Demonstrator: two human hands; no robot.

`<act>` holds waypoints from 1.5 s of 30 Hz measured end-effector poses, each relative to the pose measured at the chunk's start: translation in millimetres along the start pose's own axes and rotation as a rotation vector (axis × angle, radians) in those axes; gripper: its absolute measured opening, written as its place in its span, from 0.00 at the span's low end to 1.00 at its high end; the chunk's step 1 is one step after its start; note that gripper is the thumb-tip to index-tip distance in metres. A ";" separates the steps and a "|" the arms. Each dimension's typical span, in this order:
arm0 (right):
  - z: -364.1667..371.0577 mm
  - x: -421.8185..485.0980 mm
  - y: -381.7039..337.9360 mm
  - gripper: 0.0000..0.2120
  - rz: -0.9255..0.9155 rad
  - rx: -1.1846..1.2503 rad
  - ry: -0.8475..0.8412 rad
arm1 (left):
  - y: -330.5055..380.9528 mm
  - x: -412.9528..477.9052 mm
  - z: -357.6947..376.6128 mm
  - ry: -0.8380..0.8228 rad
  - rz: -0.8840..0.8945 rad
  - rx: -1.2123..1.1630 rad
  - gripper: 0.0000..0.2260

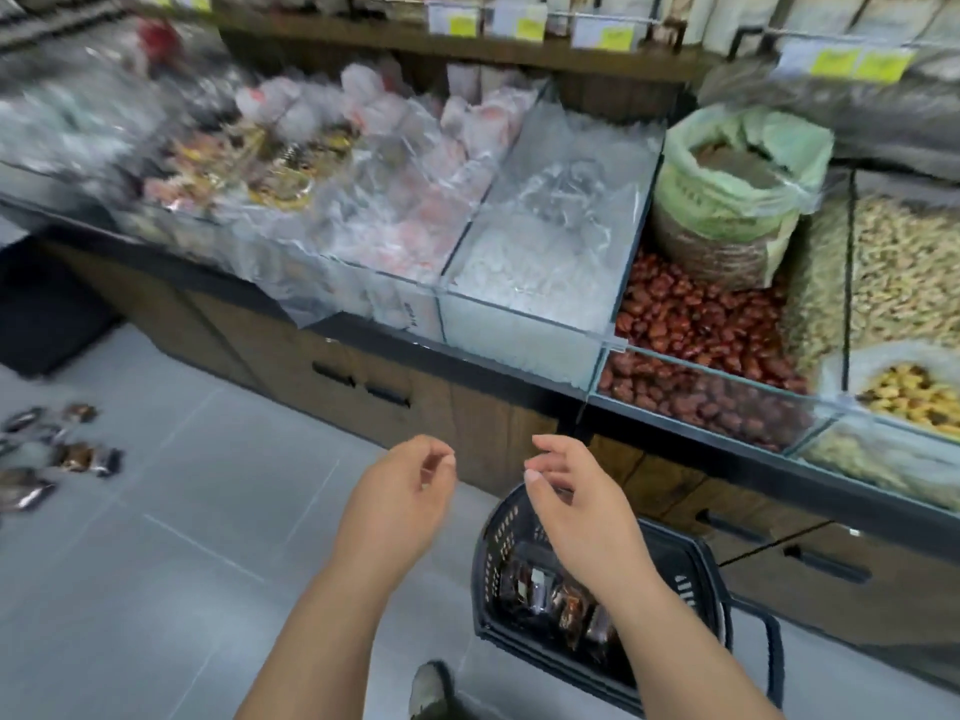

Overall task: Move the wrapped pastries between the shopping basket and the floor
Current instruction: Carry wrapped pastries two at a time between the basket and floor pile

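- Two hands were held up empty: the left hand (pixel 397 498) and the right hand (pixel 574 511) were raised side by side, their fingers (pixel 441 459) loosely curled, a little apart and clamped on nothing.
- Several wrapped pastries (pixel 566 605) were seen inside the black shopping basket (pixel 485 558), directly beneath the right fingers. The basket appeared to have been set on the floor (pixel 208 563) close in, presumably so that it could be reached without a step.
- More loose pastries (pixel 78 454) were laid flat on the floor well to the left of the left fingers. They were spread rather than piled, probably so that each could be taken singly.
- The hands were judged to be between grasps; which way the pastries were being moved could not be told.
- The floor group was cut off by the left edge and blurred, so no count could be made. Part of the basket's contents was hidden behind the right forearm.
- Beyond the fingers a counter (pixel 467 366) of glass bins was seen; its left part was smeared by blur.
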State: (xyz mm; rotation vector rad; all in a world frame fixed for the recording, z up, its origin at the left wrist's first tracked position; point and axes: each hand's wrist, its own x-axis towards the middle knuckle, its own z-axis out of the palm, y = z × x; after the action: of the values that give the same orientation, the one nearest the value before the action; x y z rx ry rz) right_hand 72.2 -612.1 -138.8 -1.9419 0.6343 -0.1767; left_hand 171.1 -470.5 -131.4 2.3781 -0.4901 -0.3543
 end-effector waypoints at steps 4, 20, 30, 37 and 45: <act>28.2 4.4 -48.0 0.14 -0.100 -0.013 -0.143 | -19.2 -22.1 -57.1 0.153 -0.131 -0.033 0.04; 302.2 -18.9 -254.3 0.10 -0.539 -0.107 -0.546 | -210.2 -111.0 -298.0 0.586 -0.460 0.042 0.05; 430.1 -32.9 -301.9 0.10 -0.578 -0.132 -0.748 | -308.2 -158.8 -356.3 0.687 -0.665 -0.013 0.04; 526.0 -4.1 -328.7 0.12 -0.587 -0.198 -0.863 | -374.6 -148.2 -397.9 0.745 -0.812 0.010 0.04; 646.3 59.3 -403.7 0.14 -0.652 -0.300 -1.017 | -462.0 -80.0 -480.6 0.762 -0.899 -0.013 0.04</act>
State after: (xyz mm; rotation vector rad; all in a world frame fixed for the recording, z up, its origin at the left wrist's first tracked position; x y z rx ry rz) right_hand 519.0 5.6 -84.4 -2.1298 -0.6774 0.5144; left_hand 396.1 159.7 -76.0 2.3542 0.9378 0.1886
